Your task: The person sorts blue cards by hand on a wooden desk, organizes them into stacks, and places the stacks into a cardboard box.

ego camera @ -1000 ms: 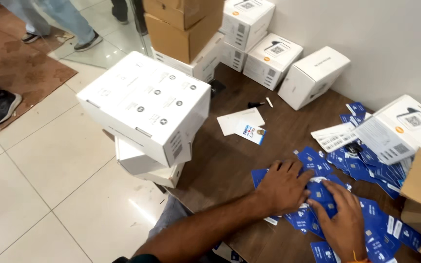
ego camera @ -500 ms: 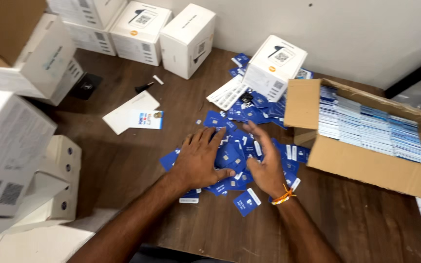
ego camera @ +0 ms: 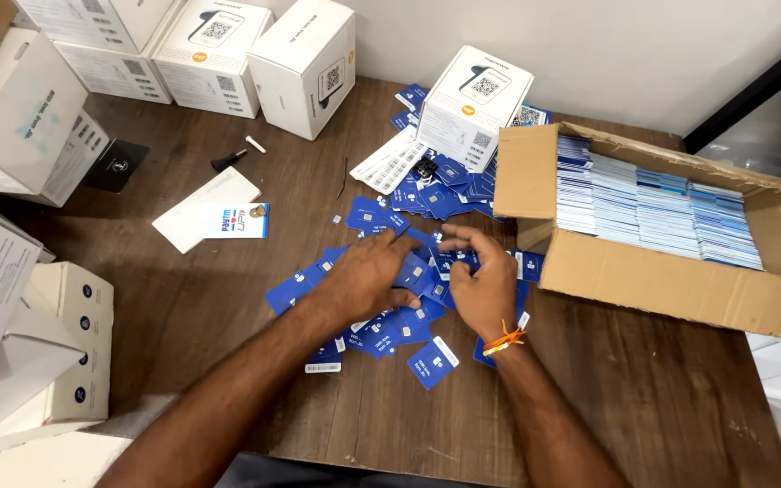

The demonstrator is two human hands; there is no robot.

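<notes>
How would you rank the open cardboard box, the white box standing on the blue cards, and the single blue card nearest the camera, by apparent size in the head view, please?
1. Open cardboard box, largest.
2. White box on the blue cards.
3. Single blue card, smallest, although it is nearest the camera.

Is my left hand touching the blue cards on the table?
Touching: the head view shows the left hand pressed flat on the blue cards.

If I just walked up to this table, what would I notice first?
Probably the heap of small blue cards spread across the middle of the wooden table, with the left hand and right hand pressed onto them. Just to the right sits an open cardboard box packed with more cards, and white boxes crowd the far left.
</notes>
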